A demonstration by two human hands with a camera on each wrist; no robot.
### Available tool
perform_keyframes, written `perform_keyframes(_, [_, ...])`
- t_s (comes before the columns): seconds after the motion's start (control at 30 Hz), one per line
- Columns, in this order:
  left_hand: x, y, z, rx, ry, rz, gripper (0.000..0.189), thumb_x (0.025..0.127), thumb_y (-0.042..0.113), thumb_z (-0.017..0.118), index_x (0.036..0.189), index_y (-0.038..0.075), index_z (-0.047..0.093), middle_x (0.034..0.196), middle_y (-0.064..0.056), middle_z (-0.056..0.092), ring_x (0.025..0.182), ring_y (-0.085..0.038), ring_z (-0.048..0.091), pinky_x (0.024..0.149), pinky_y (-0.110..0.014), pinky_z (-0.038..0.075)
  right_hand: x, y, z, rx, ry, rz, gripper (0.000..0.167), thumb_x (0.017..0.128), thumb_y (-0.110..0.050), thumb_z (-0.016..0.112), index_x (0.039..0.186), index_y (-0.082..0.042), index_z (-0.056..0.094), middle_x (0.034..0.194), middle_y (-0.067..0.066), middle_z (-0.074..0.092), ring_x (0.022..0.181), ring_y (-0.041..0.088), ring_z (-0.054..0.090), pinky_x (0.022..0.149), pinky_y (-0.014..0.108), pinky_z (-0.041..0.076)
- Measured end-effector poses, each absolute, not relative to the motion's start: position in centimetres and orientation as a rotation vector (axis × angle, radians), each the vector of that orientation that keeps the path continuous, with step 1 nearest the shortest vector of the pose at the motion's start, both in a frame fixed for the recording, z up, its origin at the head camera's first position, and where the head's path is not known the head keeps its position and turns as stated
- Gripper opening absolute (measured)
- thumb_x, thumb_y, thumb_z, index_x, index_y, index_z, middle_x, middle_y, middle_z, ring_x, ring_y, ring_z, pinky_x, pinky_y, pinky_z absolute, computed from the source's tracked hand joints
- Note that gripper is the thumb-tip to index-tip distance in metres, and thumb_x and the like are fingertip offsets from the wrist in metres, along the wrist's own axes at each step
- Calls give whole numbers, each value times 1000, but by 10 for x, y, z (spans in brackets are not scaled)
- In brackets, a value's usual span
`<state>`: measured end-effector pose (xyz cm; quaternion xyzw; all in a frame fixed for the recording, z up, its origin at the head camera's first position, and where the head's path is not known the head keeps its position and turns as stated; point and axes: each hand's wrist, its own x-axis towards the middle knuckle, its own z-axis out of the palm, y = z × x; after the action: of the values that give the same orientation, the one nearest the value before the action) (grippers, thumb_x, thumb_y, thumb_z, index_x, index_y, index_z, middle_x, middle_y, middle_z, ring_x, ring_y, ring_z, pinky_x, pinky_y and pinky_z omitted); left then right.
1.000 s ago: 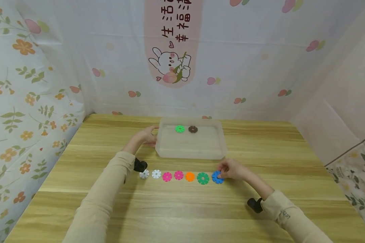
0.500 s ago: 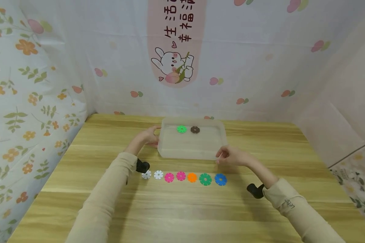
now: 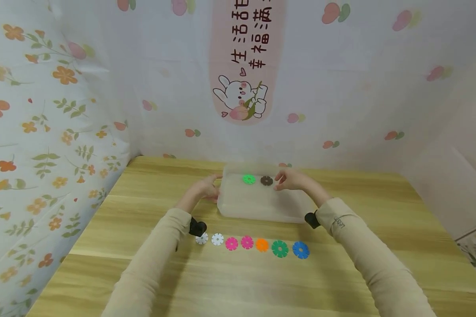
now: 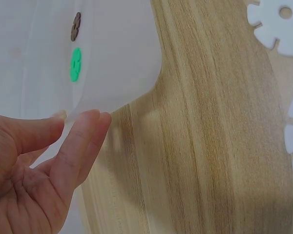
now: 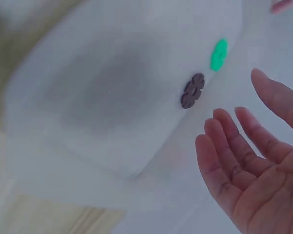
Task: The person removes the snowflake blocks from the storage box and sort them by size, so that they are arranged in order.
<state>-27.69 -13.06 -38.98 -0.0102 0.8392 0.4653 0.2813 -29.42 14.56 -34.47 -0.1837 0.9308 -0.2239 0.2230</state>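
Note:
My left hand [image 3: 206, 188] holds the left end of a translucent plastic tray [image 3: 262, 213], its thumb and fingers at the wall in the left wrist view. Inside the tray lie a bright green notched disc [image 3: 249, 179] and a dark brown notched disc [image 3: 266, 181]. Over the tray, close to the brown disc, hovers my right hand [image 3: 295, 180]. Its fingers are spread and bent slightly, with nothing between them in the right wrist view. In front of the tray runs a row of notched discs, ending on the right with a green one [image 3: 280, 248] and a blue one [image 3: 300, 250].
The row also has two white discs [image 3: 217, 239], two pink discs [image 3: 247, 242] and an orange disc [image 3: 262, 245]. Everything rests on a wooden table [image 3: 238, 286]. A printed cloth [image 3: 162, 88] hangs behind and at the left.
My right hand has left the blue disc at the row's end and moved up and forward over the tray to the brown disc. The left hand stays at the tray; the head view has shifted.

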Motion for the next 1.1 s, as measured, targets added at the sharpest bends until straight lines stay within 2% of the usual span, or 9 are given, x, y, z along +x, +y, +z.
perform_keyframes(0.1, [-276,-132,-389,-30,2251,1248,70,89,-9,44,147,15,14,127,-25,47,93,-28,62,80,-38,56,-308,135,-349,-540,2560,-526,39,86,-11,61,118,8,51,138,28,30,110,37,49,88,43,47])
perform_keyframes(0.23, [-275,-130,-390,-37,2249,1251,71,88,-11,45,147,16,16,126,-25,48,84,-22,62,79,-37,56,-323,129,-363,-573,2586,-339,45,85,-14,63,126,-1,50,127,20,49,120,37,42,95,49,43])
perform_keyframes(0.37, [-275,-129,-393,-38,2256,1260,70,88,-11,46,146,16,18,121,-24,52,77,-18,61,74,-33,57,-335,124,-379,-629,2592,-184,52,85,-11,64,133,-6,46,137,14,45,129,35,36,104,51,36])
perform_keyframes(0.5, [-276,-131,-395,-42,2263,1255,67,90,-8,46,146,17,19,116,-23,55,74,-16,60,70,-30,57,-342,119,-390,-760,2596,-134,54,83,-2,63,133,-1,44,138,18,43,129,36,37,107,47,34])
perform_keyframes(0.6, [-278,-133,-394,-50,2267,1245,67,90,-8,44,146,18,19,113,-21,55,69,-14,58,69,-30,57,-346,117,-394,-797,2613,-138,50,81,-1,65,129,0,50,133,17,49,125,34,43,105,44,39])
perform_keyframes(0.8, [-279,-129,-392,-41,2258,1243,67,90,-8,42,147,18,17,109,-22,57,65,-12,54,68,-29,56,-343,127,-393,-792,2671,-190,34,80,-6,68,112,2,60,114,17,59,106,30,53,91,40,47])
perform_keyframes(0.93, [-280,-130,-392,-54,2244,1244,68,90,-8,43,147,18,16,112,-23,57,70,-14,56,72,-30,56,-341,131,-392,-758,2678,-274,31,79,-8,70,106,4,60,106,18,59,98,29,54,86,39,49])
perform_keyframes(1.1, [-280,-131,-393,-76,2239,1234,71,89,-10,44,147,19,15,118,-23,54,80,-18,59,77,-33,57,-340,135,-395,-752,2685,-374,23,80,-2,67,101,4,61,101,20,60,95,30,56,81,39,51])
